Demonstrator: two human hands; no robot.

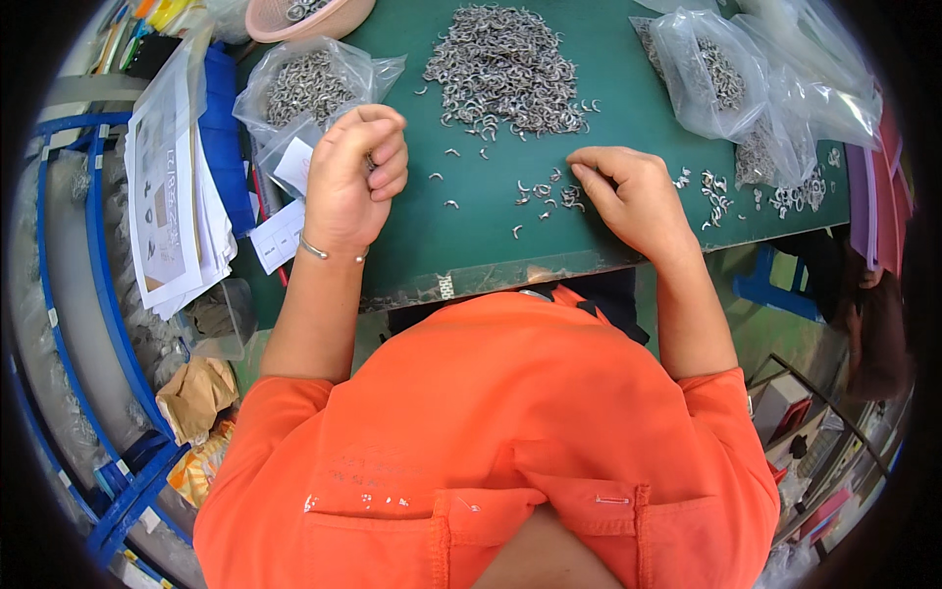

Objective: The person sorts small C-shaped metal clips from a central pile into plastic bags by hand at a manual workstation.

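My left hand (pixel 358 173), with a metal bangle (pixel 314 249) at its wrist, is held with curled fingers beside an open plastic bag of small curved metal parts (pixel 309 88). Something dark and metallic shows between its fingers, probably such parts. My right hand (pixel 625 193) is over the green table top (pixel 412 250), thumb and forefinger nearly together at a few loose metal parts (pixel 571 196); whether it pinches one is hidden. More loose parts (pixel 542 190) lie to its left. A large heap of crescent-shaped metal parts (pixel 508 70) lies beyond the hands.
Filled plastic bags (pixel 706 81) and ring-like parts (pixel 798 193) lie at the right. A pink plastic basket (pixel 313 26), a blue bin (pixel 221 140) and papers in a sleeve (pixel 165 213) stand left. Blue shelving (pixel 103 258) is further left; a person in dark clothing (pixel 879 331) is at right.
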